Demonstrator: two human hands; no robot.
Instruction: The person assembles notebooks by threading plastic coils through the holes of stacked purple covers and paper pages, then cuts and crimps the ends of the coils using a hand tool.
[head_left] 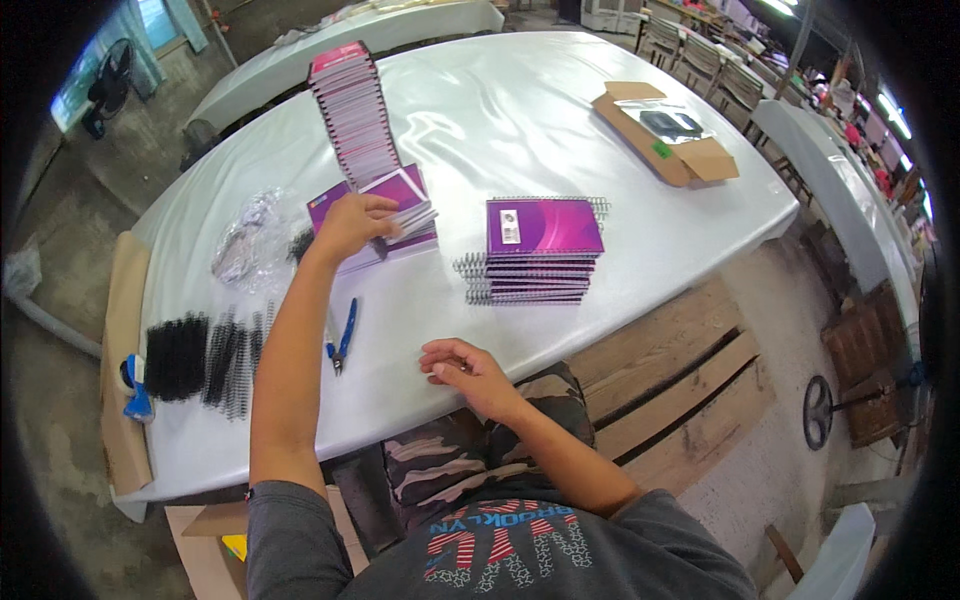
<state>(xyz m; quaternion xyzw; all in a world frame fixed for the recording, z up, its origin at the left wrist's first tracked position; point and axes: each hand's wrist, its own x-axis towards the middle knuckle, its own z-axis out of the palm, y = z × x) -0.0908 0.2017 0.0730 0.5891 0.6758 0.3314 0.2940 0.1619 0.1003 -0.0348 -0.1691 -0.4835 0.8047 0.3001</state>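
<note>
My left hand (355,225) reaches across the table to a low pile of purple-covered booklets (345,262). Its fingers and thumb close around the edge of a booklet (408,195) with white pages, lying at an angle on top. Nearer the front edge, my right hand (468,378) hovers with loosely bent fingers apart and nothing in them. Right of the pile stands a stack of purple spiral notebooks (555,228), wire coils sticking out at its sides. Behind the left hand rises a tall, leaning stack of booklets (352,110).
Blue-handled cutters (343,335) lie between my forearms. Black spiral coils (176,357) and a crumpled clear plastic bag (250,240) are at left. A blue tape dispenser (137,392) rests on brown cardboard (125,300). An opened cardboard box (700,160) sits far right.
</note>
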